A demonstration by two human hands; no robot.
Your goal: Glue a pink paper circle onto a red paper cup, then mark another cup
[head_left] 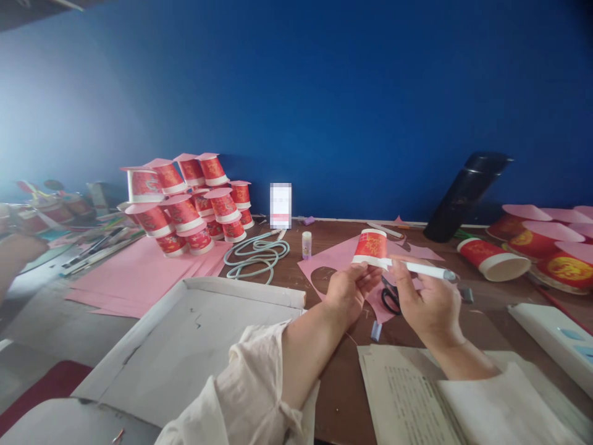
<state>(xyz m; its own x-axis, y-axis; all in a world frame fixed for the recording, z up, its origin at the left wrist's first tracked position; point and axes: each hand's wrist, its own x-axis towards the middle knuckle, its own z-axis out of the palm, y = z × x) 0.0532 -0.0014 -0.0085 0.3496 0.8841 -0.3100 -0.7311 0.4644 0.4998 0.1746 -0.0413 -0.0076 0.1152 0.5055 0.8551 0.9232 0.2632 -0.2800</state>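
Observation:
My left hand (348, 289) is closed on the rim end of a red-and-white paper cup (371, 245) with gold print, which is upside down. In my right hand (432, 309) lies a white pen (428, 271), its left end close to the cup's rim; whether it touches cannot be made out. Behind and beneath both hands is a pink paper sheet (327, 256) with a round cut-out. The black handles of scissors (390, 298) show between my hands. A small glue stick (306, 246) stands upright to the left of the cup.
Red cups topped with pink paper (183, 213) are stacked at left, beside pink sheets (111, 281) and a coiled cable (254, 253). A white box lid (199, 334) lies in front. At right are a tilted black bottle (463, 198), a fallen cup (486, 258) and several more cups (551, 244).

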